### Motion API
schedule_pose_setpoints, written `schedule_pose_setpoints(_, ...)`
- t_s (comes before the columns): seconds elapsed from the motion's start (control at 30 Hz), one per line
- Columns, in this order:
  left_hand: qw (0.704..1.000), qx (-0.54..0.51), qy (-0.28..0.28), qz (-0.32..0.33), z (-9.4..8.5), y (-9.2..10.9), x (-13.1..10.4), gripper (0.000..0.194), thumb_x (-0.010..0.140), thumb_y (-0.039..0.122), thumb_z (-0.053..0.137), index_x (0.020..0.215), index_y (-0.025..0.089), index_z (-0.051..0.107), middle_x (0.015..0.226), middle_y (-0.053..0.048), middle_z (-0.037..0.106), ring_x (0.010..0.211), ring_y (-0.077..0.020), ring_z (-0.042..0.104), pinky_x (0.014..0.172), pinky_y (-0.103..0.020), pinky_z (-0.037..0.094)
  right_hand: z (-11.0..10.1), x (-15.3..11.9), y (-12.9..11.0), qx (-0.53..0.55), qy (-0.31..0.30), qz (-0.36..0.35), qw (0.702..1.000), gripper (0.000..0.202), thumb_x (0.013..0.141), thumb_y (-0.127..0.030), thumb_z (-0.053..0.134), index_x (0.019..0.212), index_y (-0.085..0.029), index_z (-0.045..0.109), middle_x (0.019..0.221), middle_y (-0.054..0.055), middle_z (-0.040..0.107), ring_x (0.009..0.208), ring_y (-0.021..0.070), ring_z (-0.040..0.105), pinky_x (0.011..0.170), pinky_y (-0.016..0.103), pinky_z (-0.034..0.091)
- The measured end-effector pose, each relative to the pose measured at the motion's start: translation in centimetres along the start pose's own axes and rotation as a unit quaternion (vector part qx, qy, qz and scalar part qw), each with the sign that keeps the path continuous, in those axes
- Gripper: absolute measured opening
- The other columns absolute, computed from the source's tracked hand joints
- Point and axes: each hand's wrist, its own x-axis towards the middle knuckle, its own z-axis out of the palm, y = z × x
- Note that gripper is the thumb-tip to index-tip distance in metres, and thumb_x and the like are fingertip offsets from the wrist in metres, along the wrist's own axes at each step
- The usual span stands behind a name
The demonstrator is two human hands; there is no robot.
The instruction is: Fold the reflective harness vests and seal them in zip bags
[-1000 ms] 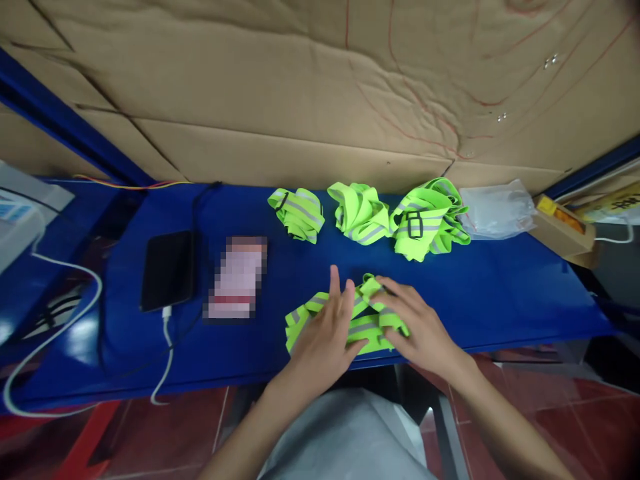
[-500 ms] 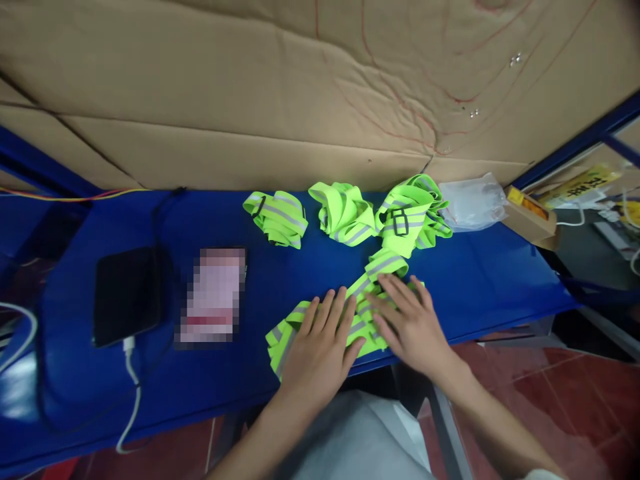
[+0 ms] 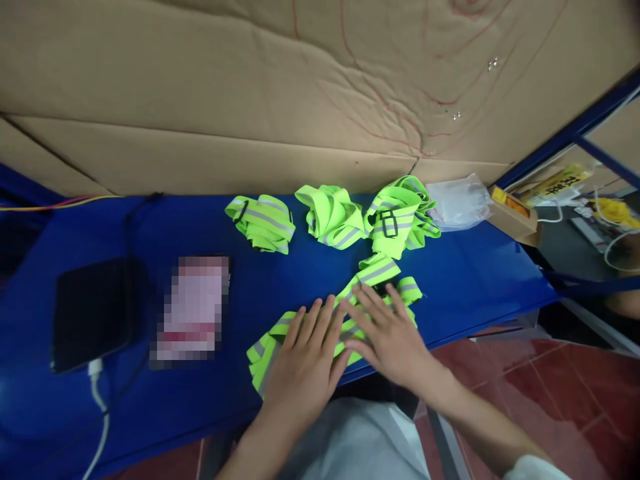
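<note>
Blue tabletop (image 3: 475, 280) runs across my view, backed by a wall of cardboard (image 3: 250, 100). I have both hands flat on a neon-yellow strap (image 3: 373, 273) at the table's near edge. My left hand (image 3: 305, 360) lies palm down with fingers spread over the strap's nearer, left part; my right hand (image 3: 387, 337) lies palm down just beside it over the middle, fingers splayed and pointing away and to the left. Neither hand is closed on anything; both just press the fabric.

I see the strap's long axis running on a diagonal, from the near left by the table edge up to the far right, where one end points toward the bundles at the back. It is fluorescent yellow-green webbing with a grey reflective stripe along its length, folded over itself in several flat layers, and a second short end sticks out to the right.

Beyond my fingers, three bundles (image 3: 333, 217) of the same webbing sit in a row near the cardboard. A clear bag (image 3: 460, 200) lies to their right, then a small box (image 3: 515, 213). Well to the left lie a blurred card (image 3: 193, 307) and a black phone (image 3: 93, 310) with a white cable (image 3: 97, 413).
</note>
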Motion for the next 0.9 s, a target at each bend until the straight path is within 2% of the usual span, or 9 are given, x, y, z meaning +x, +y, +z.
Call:
schedule_pose_setpoints(0.1,1.000,0.004,0.001,0.009,-0.3,-0.1,-0.2,0.057,0.106,0.042,0.049,0.155,0.014,0.053,0.165,-0.012,0.047,0.146,-0.0335,0.054,0.120,-0.052,0.042,-0.2,-0.3,4.8,-0.050,0.010,0.118,0.992,0.049,0.107,-0.048,0.052,0.152,-0.028,0.056,0.164,0.006,0.049,0.153,0.0284,0.046,0.132,0.063,0.020)
schedule_pose_setpoints(0.2,1.000,0.004,0.004,0.023,-0.5,-0.2,-0.4,0.057,0.105,0.039,0.051,0.156,0.014,0.051,0.164,-0.012,0.048,0.146,-0.0334,0.055,0.120,-0.052,0.043,-1.7,-2.9,9.6,-0.147,0.058,0.261,0.952,0.043,0.106,-0.042,0.053,0.142,-0.023,0.064,0.162,0.014,0.049,0.150,0.0382,0.048,0.123,0.071,0.027)
schedule_pose_setpoints(0.3,1.000,0.005,0.007,0.025,-0.5,-0.1,-0.3,0.057,0.105,0.040,0.053,0.155,0.014,0.052,0.163,-0.014,0.049,0.144,-0.0350,0.056,0.119,-0.054,0.045,-2.9,-5.1,10.8,-0.173,0.139,0.370,0.902,0.048,0.106,-0.038,0.049,0.147,-0.014,0.060,0.161,0.024,0.047,0.145,0.0464,0.051,0.111,0.072,0.041)
schedule_pose_setpoints(0.37,1.000,0.006,0.007,0.028,-0.4,-0.1,-0.2,0.058,0.105,0.044,0.053,0.153,0.012,0.055,0.161,-0.016,0.051,0.143,-0.0369,0.058,0.117,-0.056,0.047,-2.9,-5.7,9.7,-0.117,0.182,0.353,0.910,0.043,0.107,-0.034,0.047,0.144,-0.017,0.061,0.154,0.020,0.056,0.141,0.0383,0.057,0.111,0.059,0.047)
schedule_pose_setpoints(0.43,1.000,0.002,0.011,0.027,-0.5,0.0,-0.3,0.060,0.105,0.049,0.053,0.150,0.011,0.057,0.159,-0.018,0.053,0.141,-0.0383,0.059,0.115,-0.057,0.049,-2.1,-5.8,8.5,-0.061,0.149,0.311,0.937,0.044,0.106,-0.040,0.050,0.146,-0.021,0.059,0.147,0.015,0.063,0.136,0.0323,0.061,0.112,0.051,0.048)
schedule_pose_setpoints(0.57,0.999,-0.034,0.012,0.014,-1.3,0.3,-1.3,0.061,0.105,0.054,0.051,0.148,0.011,0.058,0.154,-0.019,0.059,0.136,-0.0396,0.063,0.108,-0.060,0.055,0.4,-6.5,9.7,-0.059,0.065,0.372,0.924,0.071,0.097,-0.060,0.060,0.148,-0.010,0.053,0.145,0.027,0.062,0.128,0.0455,0.063,0.101,0.062,0.051)
schedule_pose_setpoints(0.7,0.993,-0.117,-0.002,0.024,-3.4,0.7,-1.9,0.052,0.108,0.040,0.047,0.155,0.018,0.047,0.160,-0.013,0.054,0.142,-0.0321,0.059,0.106,-0.054,0.059,0.7,-7.3,12.0,0.049,0.065,0.300,0.951,0.036,0.095,-0.027,0.053,0.128,-0.017,0.063,0.126,0.016,0.072,0.118,0.0340,0.068,0.096,0.049,0.055)
schedule_pose_setpoints(0.8,0.980,-0.194,0.016,0.033,-5.0,0.6,-0.3,0.052,0.108,0.031,0.047,0.158,0.019,0.040,0.164,-0.012,0.048,0.150,-0.0245,0.049,0.112,-0.044,0.057,-1.0,-5.9,11.7,0.099,0.115,0.206,0.967,0.053,0.079,-0.010,0.049,0.129,-0.022,0.060,0.126,0.010,0.071,0.119,0.0281,0.066,0.099,0.044,0.052)
schedule_pose_setpoints(0.9,0.979,-0.170,0.100,0.059,-5.8,-0.2,3.1,0.055,0.103,0.027,0.059,0.155,0.016,0.044,0.159,-0.019,0.051,0.149,-0.0306,0.048,0.119,-0.053,0.050,-2.9,-2.9,10.8,0.219,0.125,0.091,0.964,0.062,0.073,-0.006,0.047,0.131,-0.023,0.058,0.126,0.007,0.069,0.117,0.0240,0.066,0.098,0.038,0.053)
